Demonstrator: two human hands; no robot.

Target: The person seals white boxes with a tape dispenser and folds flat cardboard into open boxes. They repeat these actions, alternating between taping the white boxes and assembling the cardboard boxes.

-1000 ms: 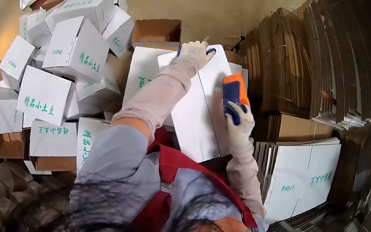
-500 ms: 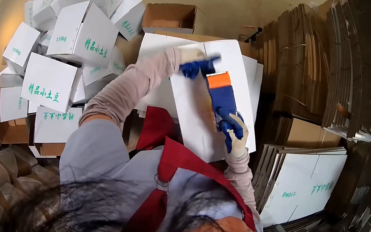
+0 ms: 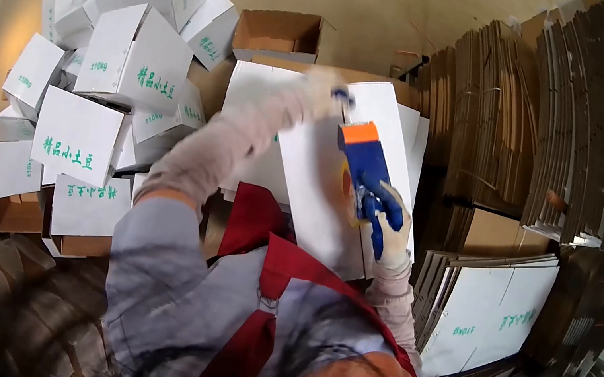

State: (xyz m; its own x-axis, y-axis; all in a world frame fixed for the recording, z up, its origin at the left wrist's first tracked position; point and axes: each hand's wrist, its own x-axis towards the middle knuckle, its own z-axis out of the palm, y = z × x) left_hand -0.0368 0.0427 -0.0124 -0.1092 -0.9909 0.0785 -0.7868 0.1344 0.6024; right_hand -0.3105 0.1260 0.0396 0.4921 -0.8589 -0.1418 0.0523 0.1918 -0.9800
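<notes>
My right hand (image 3: pixel 385 219), in a white glove with blue-coated fingers, is wrapped round the handle of a blue tape dispenser (image 3: pixel 366 158) with an orange front edge. A yellowish round part shows on the dispenser's left side. Beyond that orange edge, my left hand (image 3: pixel 327 90) is smeared by motion, its dark blue fingertips close to the dispenser's front. A narrow pale strip shows between those fingertips and the orange edge. Both hands are over a flat white carton (image 3: pixel 305 173), which lies at an angle on other white sheets (image 3: pixel 246 90).
White boxes (image 3: pixel 77 135) with green print are heaped on my left. An open brown box (image 3: pixel 278 35) stands beyond the white sheets. Tall stacks of folded brown cardboard (image 3: pixel 486 108) rise on my right, with folded white cartons (image 3: pixel 489 318) leaning nearer me.
My left hand has moved slightly right and away from me, closer to the dispenser's front end. The dispenser in my right hand has shifted a little to the right.
</notes>
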